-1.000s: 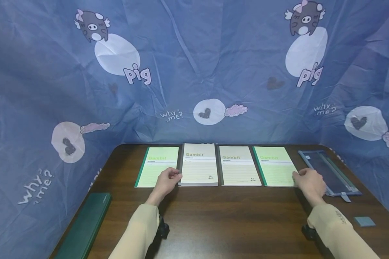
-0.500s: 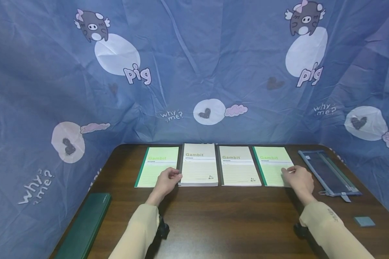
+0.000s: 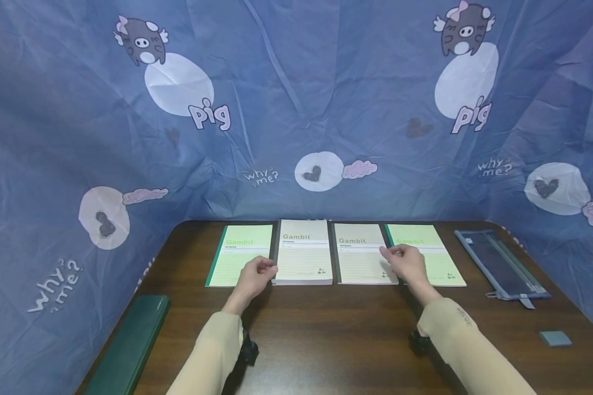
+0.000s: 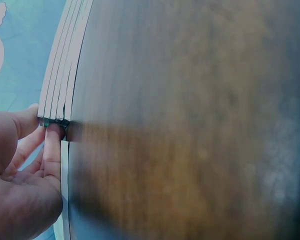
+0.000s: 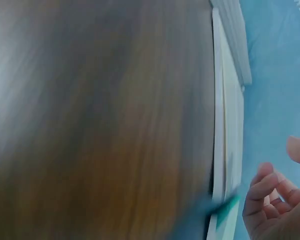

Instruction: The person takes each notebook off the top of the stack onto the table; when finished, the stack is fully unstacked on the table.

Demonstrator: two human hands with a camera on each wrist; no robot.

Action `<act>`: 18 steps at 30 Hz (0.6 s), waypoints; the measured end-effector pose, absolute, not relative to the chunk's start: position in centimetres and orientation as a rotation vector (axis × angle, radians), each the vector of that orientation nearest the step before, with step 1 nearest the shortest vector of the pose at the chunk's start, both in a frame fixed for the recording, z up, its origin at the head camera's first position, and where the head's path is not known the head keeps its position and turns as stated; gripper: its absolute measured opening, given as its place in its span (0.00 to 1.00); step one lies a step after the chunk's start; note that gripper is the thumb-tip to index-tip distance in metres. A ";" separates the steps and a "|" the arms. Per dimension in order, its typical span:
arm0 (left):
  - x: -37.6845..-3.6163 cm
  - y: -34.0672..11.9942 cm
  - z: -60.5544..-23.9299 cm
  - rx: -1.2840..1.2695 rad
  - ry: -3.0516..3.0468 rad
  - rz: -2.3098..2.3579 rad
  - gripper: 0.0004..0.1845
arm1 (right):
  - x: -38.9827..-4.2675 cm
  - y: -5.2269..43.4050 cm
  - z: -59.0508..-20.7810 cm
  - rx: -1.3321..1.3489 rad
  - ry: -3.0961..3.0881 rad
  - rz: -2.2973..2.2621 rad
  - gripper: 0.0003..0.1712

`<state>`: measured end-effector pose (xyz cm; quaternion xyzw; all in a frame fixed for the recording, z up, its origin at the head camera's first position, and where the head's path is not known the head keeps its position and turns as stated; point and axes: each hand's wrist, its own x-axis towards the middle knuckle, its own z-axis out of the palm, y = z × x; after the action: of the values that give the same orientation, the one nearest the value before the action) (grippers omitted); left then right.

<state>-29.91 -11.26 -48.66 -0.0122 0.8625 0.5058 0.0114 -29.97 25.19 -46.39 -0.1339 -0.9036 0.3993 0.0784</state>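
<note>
A thick stack of cream Gambit notebooks (image 3: 303, 255) lies second from the left in a row. My left hand (image 3: 253, 277) rests over the light green notebook (image 3: 239, 241) at far left, its fingertips at the spine edge of that cream stack. In the left wrist view the thumb (image 4: 27, 120) is at the stack's upper corner, the fingers against its spines. My right hand (image 3: 409, 266) hovers over the gap between the thinner cream notebook (image 3: 358, 260) and the right light green notebook (image 3: 440, 263). Its thumb and fingers are apart and hold nothing.
A dark green case (image 3: 130, 340) lies along the table's left side. A blue mesh zip pouch (image 3: 501, 263) lies at right, with a small grey-blue square block (image 3: 555, 338) nearer. A patterned blue cloth (image 3: 296, 109) hangs behind the wooden table (image 3: 336, 340).
My right hand has moved left, from the right edge of the right green notebook to beside the thinner cream notebook. The left hand and the notebooks stay in place.
</note>
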 end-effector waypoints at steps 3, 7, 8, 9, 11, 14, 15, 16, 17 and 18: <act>-29.9 -11.3 -48.6 -0.036 2.691 1.580 0.16 | -30.6 23.3 -46.3 -0.379 -2.710 1.273 0.29; -29.8 -11.4 -48.6 -0.040 2.690 1.587 0.16 | -31.3 20.9 -46.0 -0.374 -2.726 1.332 0.30; -29.8 -11.4 -48.6 -0.042 2.687 1.588 0.16 | -31.4 20.3 -46.0 -0.375 -2.728 1.340 0.30; -29.8 -11.4 -48.6 -0.042 2.687 1.589 0.16 | -31.6 19.8 -46.0 -0.373 -2.727 1.354 0.30; -29.9 -11.4 -48.5 -0.037 2.688 1.589 0.16 | -31.9 18.8 -46.1 -0.365 -2.724 1.368 0.30; -29.9 -11.4 -48.6 -0.034 2.687 1.592 0.16 | -32.3 17.4 -46.4 -0.349 -2.709 1.397 0.30; -29.9 -11.4 -48.6 -0.031 2.688 1.590 0.16 | -32.4 17.0 -46.6 -0.340 -2.703 1.406 0.30; -29.9 -11.4 -48.6 -0.030 2.686 1.590 0.16 | -32.5 16.6 -46.7 -0.332 -2.701 1.407 0.30; -29.9 -11.4 -48.6 -0.028 2.685 1.590 0.15 | -32.6 16.2 -46.8 -0.326 -2.699 1.406 0.31; -29.9 -11.4 -48.6 -0.025 2.686 1.588 0.15 | -32.6 15.8 -47.0 -0.320 -2.699 1.399 0.31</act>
<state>-29.89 -11.41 -48.62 -0.0081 0.8607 0.5090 0.0106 -32.60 15.79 -46.97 -0.1046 -0.8822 0.4572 0.0426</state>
